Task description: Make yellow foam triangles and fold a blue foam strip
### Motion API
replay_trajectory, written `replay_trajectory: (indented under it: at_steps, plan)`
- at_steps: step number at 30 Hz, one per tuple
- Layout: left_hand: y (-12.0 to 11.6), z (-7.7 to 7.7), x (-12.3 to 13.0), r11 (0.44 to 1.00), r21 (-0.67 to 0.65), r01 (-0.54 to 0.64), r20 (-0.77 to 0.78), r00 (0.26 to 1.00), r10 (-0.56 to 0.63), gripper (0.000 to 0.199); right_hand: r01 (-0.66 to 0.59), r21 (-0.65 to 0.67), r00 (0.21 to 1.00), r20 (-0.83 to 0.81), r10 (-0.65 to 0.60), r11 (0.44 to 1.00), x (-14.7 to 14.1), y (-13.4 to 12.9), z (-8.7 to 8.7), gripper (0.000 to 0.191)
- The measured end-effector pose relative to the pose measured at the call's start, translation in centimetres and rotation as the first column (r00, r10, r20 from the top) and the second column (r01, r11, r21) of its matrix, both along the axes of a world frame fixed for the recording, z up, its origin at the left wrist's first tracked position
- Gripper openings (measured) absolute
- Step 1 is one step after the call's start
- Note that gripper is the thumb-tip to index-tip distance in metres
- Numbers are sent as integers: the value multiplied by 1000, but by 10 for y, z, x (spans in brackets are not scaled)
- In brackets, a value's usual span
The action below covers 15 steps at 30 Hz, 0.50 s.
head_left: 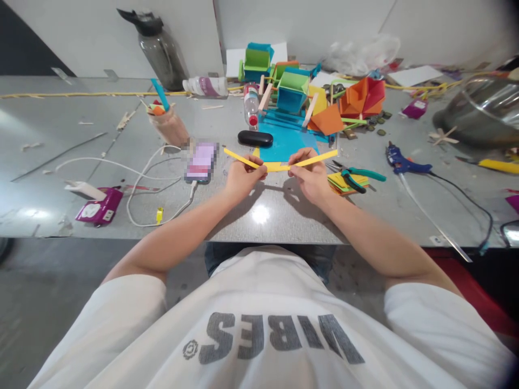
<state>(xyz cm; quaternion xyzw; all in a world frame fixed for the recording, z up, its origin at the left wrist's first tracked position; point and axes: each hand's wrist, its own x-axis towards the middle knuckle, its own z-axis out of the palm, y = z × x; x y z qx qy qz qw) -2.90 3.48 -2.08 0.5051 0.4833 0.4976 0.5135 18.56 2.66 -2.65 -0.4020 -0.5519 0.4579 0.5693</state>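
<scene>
A narrow yellow paper strip (277,167) is stretched between my two hands, above the table's front part. It bends at both hands, and its two ends slant up and outward. My left hand (245,174) pinches it at the left bend between thumb and fingers. At the right bend my right hand (308,174) pinches it the same way. Blue paper (278,145) lies just beyond the strip. Right of my right hand, teal-handled pliers (357,175) rest on a stack of coloured paper (338,185).
A phone (200,161) on a white cable and a black case (255,138) lie near my hands. Folded-paper models (292,89) and a small bottle (251,102) stand behind. To the right are a glue gun (405,161), a yellow cutter (497,165) and a metal pot (482,111).
</scene>
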Motion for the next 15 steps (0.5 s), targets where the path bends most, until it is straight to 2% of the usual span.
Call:
replay_trajectory:
  at_steps: [3, 6, 10, 15]
  plan:
    - [1, -6, 3, 1000, 23, -19, -24, 1000, 20, 14, 167, -76, 968, 204, -149, 983, -1, 5, -11, 34]
    - [2, -9, 3, 997, 76, -33, -99, 994, 40, 19, 184, -186, 930, 352, -110, 965, 2, 9, -15, 29]
    - [5, -9, 0, 991, 128, -49, -168, 983, 71, 20, 124, -216, 946, 321, -50, 968, 4, 8, -10, 24]
    - [6, -11, -3, 973, 227, -41, -247, 964, 98, 23, 137, -219, 959, 272, -74, 966, 0, 7, -5, 18]
